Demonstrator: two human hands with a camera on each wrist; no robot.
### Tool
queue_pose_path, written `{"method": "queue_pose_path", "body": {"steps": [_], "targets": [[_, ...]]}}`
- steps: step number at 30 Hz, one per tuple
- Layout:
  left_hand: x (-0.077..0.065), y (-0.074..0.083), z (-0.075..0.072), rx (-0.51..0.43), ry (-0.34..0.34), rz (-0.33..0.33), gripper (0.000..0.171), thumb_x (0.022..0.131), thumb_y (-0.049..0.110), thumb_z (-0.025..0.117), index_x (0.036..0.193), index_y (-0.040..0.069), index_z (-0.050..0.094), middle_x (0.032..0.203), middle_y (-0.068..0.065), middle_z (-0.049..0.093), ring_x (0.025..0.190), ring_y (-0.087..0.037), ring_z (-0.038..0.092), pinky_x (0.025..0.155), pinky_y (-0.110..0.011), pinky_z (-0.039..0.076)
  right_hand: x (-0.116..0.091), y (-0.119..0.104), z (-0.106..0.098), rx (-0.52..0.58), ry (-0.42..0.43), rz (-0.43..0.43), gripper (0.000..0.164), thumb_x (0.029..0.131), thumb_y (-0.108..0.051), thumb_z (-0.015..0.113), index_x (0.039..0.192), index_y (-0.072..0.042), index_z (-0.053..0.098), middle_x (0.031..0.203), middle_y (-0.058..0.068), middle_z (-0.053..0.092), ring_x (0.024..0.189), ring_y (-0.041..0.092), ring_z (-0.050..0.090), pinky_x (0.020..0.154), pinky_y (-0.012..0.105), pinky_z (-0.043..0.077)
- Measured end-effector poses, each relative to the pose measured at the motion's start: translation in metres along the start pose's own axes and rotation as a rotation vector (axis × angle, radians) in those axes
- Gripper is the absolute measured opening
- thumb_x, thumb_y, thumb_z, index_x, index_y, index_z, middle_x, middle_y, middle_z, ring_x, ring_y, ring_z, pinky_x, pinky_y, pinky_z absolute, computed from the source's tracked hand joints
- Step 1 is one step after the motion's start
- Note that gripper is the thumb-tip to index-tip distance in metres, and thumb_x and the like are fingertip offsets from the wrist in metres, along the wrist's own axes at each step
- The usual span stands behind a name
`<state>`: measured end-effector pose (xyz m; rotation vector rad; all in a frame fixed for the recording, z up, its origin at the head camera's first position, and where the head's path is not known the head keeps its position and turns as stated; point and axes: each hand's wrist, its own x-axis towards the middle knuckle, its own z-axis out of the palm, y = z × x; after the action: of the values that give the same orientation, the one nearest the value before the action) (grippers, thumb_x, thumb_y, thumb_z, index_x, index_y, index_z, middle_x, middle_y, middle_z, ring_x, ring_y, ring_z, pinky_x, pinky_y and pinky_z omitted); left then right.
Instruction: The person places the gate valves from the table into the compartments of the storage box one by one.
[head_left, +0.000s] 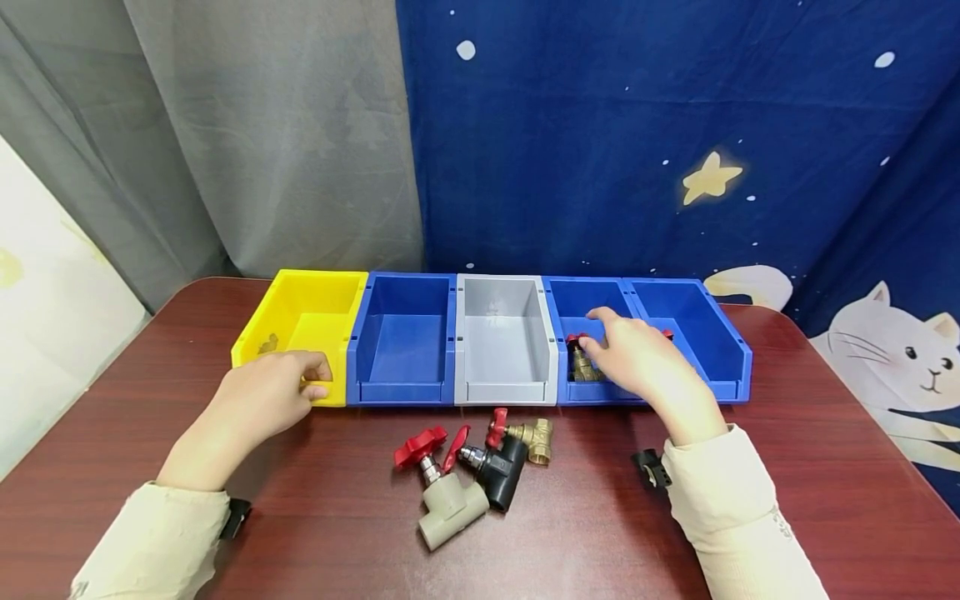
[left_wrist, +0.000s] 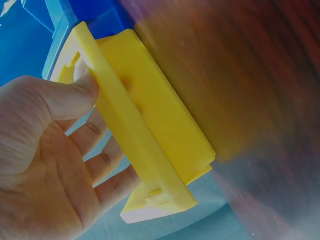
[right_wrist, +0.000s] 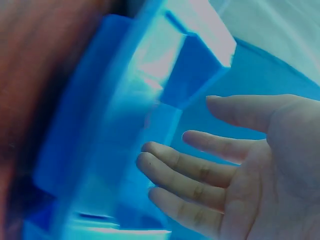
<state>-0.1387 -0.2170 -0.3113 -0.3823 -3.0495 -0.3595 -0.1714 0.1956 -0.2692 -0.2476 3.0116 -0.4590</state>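
At the left end of the row, my left hand holds the front lip of a yellow bin, thumb on the lip and fingers inside, as the left wrist view shows. My right hand hovers over the two right-hand blue bins with fingers spread and nothing between them. Under it, a brass valve with a red handwheel lies in the inner blue bin. Something red shows beside the hand in the end blue bin, mostly hidden. In the right wrist view, the fingers look relaxed beside a blue bin wall.
In front of the bins lie a beige valve, a black valve and a brass valve, all with red handles. Another blue bin and a grey bin form the row's middle. Curtains hang behind the table.
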Motion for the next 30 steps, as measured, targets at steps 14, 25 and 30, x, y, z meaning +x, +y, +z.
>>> {"method": "queue_pose_path", "body": {"steps": [14, 25, 30], "targets": [[0.000, 0.000, 0.000, -0.002, -0.017, -0.011, 0.017, 0.087, 0.019, 0.076, 0.080, 0.018, 0.061, 0.070, 0.003, 0.054, 0.069, -0.021, 0.051, 0.061, -0.039, 0.043, -0.027, -0.040, -0.006, -0.037, 0.049, -0.242, 0.035, 0.101, -0.026, 0.058, 0.134, -0.016, 0.060, 0.084, -0.005, 0.062, 0.070, 0.014, 0.055, 0.059, 0.033, 0.042], [0.000, 0.000, -0.001, -0.009, -0.022, -0.017, 0.016, 0.087, 0.017, 0.076, 0.080, 0.018, 0.061, 0.069, 0.002, 0.054, 0.069, -0.021, 0.052, 0.063, -0.039, 0.043, -0.044, -0.064, 0.006, -0.110, -0.084, -0.308, 0.034, 0.095, -0.026, 0.068, 0.128, -0.018, 0.064, 0.105, 0.000, 0.069, 0.091, 0.017, 0.064, 0.078, 0.040, 0.053], [0.000, 0.000, -0.001, -0.012, -0.027, -0.019, 0.017, 0.086, 0.017, 0.076, 0.080, 0.017, 0.061, 0.069, 0.002, 0.053, 0.069, -0.021, 0.052, 0.063, -0.039, 0.043, -0.047, -0.070, 0.011, -0.151, -0.151, -0.307, 0.039, 0.090, -0.024, 0.074, 0.127, -0.020, 0.064, 0.108, 0.002, 0.070, 0.085, 0.015, 0.062, 0.071, 0.038, 0.051]]}}
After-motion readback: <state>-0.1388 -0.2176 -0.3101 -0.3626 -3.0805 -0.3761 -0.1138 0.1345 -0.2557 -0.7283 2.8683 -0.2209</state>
